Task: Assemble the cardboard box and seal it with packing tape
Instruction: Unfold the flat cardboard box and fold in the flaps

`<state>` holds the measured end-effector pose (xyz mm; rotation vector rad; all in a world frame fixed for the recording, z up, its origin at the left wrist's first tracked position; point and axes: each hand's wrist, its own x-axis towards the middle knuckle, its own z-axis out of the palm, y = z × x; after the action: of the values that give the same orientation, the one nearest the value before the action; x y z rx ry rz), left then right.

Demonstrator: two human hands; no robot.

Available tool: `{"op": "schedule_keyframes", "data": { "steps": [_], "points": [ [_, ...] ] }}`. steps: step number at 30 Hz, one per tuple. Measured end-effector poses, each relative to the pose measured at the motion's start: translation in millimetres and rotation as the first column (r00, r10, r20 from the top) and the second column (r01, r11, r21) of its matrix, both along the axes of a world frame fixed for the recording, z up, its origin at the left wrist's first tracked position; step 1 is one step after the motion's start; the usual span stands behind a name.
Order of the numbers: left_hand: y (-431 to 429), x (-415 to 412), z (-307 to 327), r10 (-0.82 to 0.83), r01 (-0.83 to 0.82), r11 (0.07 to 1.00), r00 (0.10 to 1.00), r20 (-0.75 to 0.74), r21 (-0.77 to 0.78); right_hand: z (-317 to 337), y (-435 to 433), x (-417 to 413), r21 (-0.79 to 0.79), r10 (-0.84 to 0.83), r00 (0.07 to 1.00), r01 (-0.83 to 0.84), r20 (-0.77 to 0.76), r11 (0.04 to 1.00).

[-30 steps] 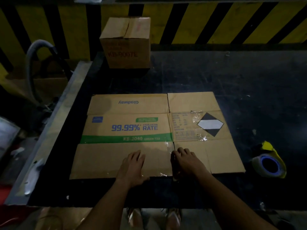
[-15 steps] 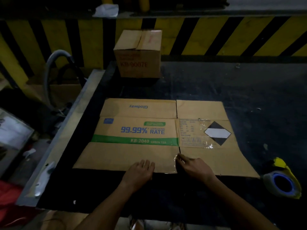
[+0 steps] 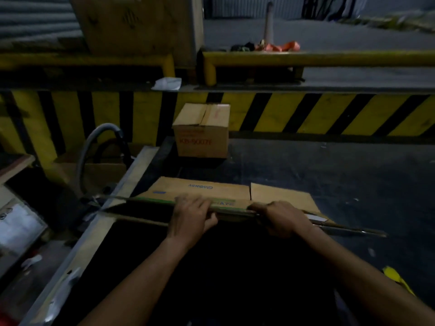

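While the left hand (image 3: 191, 216) and right hand (image 3: 286, 218) each grip the raised near edge of the flattened cardboard box (image 3: 211, 188), far edge apparently on the bench (image 3: 329, 172), recommend parting the layers evenly and squaring the corners.

Your surface: dark scuffed tabletop (image 3: 341, 175), pale metal strip (image 3: 77, 250) along left edge. Closed carton (image 3: 202, 137) sits at far edge. Flattened box (image 3: 204, 188): far flaps on tabletop, near side tilted up off it. Yellow tape dispenser (image 3: 395, 277) at your near right, mostly out of frame.
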<state>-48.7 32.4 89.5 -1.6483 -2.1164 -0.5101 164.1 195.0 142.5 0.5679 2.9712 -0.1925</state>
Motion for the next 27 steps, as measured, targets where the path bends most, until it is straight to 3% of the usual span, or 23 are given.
{"op": "schedule_keyframes", "data": {
  "steps": [5,7,9,10,12,13,14,15,17,21,23,27],
  "points": [
    [26.8,-6.2,57.1,0.22,-0.251,0.95,0.96,0.172,0.186,77.4,7.7,-13.9,-0.019,-0.07,0.996,0.069,-0.064,0.997],
    [36.8,-0.2,74.4,0.233,-0.328,0.908,0.912,0.338,0.26,103.3,8.6,-17.0,-0.055,-0.11,0.988,0.104,-0.11,0.993],
    [47.6,13.8,95.3,0.207,-0.433,0.857,0.784,0.585,0.278,121.9,10.8,-19.7,-0.109,-0.163,0.968,0.144,-0.19,0.984],
    [52.4,25.1,108.9,0.202,-0.509,0.831,0.65,0.732,0.223,129.7,11.2,-21.3,-0.134,-0.194,0.954,0.166,-0.229,0.977],
    [68.2,45.5,133.0,0.071,-0.563,0.825,0.191,0.979,0.051,143.3,7.0,-25.8,-0.17,-0.227,0.93,0.183,-0.289,0.968],
    [77.5,54.5,143.5,-0.026,-0.517,0.856,-0.057,0.998,-0.007,148.9,3.6,-28.6,-0.19,-0.237,0.92,0.183,-0.312,0.964],
    [86.4,60.9,149.7,-0.084,-0.449,0.893,-0.224,0.971,-0.026,152.8,0.4,-31.7,-0.205,-0.239,0.913,0.178,-0.33,0.962],
    [93.1,64.8,153.2,-0.117,-0.388,0.922,-0.311,0.943,-0.014,156.8,-3.2,-34.8,-0.214,-0.237,0.91,0.171,-0.339,0.962],
    [98.8,65.2,160.6,-0.144,-0.333,0.943,-0.352,0.925,0.021,167.0,-6.3,-39.2,-0.255,-0.25,0.912,0.17,-0.325,0.952],
    [100.0,52.6,176.2,-0.12,-0.289,0.957,-0.299,0.947,0.03,185.9,-5.0,-35.1,-0.514,-0.352,0.903,0.186,-0.246,0.837],
    [104.6,45.3,184.8,-0.113,-0.29,0.957,-0.282,0.953,0.028,192.5,-2.8,-35.0,-0.567,-0.367,0.899,0.178,-0.239,0.804],
    [108.9,46.8,201.8,-0.057,-0.226,0.974,-0.131,0.99,0.026,196.1,-0.6,-40.4,-0.636,-0.423,0.873,0.186,-0.243,0.749]
  ]
}}
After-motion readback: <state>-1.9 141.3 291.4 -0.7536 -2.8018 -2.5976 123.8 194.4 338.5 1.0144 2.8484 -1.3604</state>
